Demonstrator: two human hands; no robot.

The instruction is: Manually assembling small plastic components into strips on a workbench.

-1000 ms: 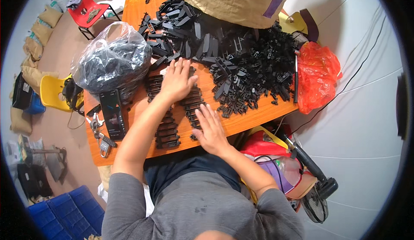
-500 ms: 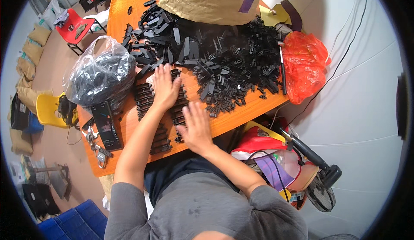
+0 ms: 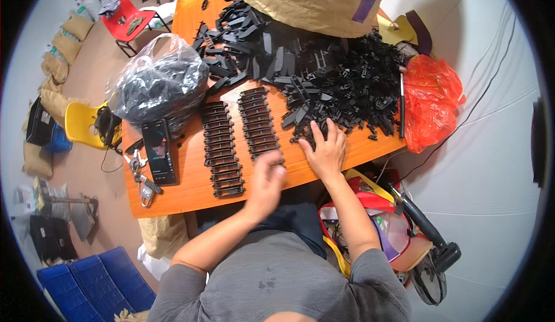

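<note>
Two rows of black ladder-like plastic pieces lie on the orange wooden table: a left row (image 3: 222,151) and a right row (image 3: 257,119). My left hand (image 3: 266,186) is over the lower end of the right row, partly covering it. Its fingers are smeared by motion, so their grip does not show. To the right, my right hand (image 3: 326,154) lies with fingers spread at the near edge of a heap of small black plastic parts (image 3: 352,85). Its fingertips reach the loose small parts, and nothing shows held in it.
A clear plastic bag of black parts (image 3: 159,82) sits at the left, with a phone (image 3: 160,154) and keys with a padlock (image 3: 147,194) nearby. A brown paper sack (image 3: 312,4) stands at the back. Right of the heap are a hammer-like tool (image 3: 402,105) and red plastic bag (image 3: 433,105).
My left hand has come back toward me from the two rows, uncovering them. My right hand has moved right, from the right row to the heap's edge. The view has shifted.
</note>
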